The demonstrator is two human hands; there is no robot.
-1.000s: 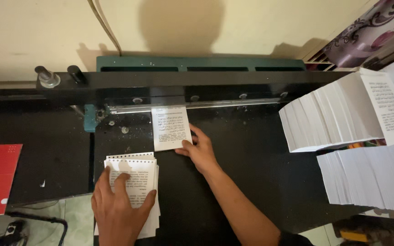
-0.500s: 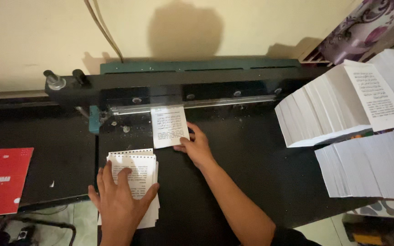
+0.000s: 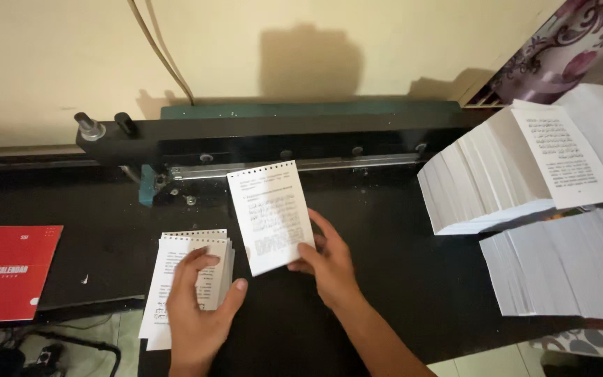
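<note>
My right hand (image 3: 328, 264) holds a small bundle of printed white sheets (image 3: 270, 213) with a row of punched holes along its top edge, lifted clear of the black punching machine (image 3: 259, 139). My left hand (image 3: 200, 307) rests flat on a stack of punched printed sheets (image 3: 176, 279) lying on the black table (image 3: 385, 265), fingers spread over its right side.
Tall slanted stacks of unpunched printed pages (image 3: 518, 167) stand at the right, with another white stack (image 3: 567, 272) in front of them. A red booklet (image 3: 10, 274) lies at the left edge. Cables (image 3: 162, 56) run down the wall behind the machine.
My right hand has pulled the sheets out of the punching machine's slot and lifted them toward me, showing fresh holes. My left hand stays on the punched stack.
</note>
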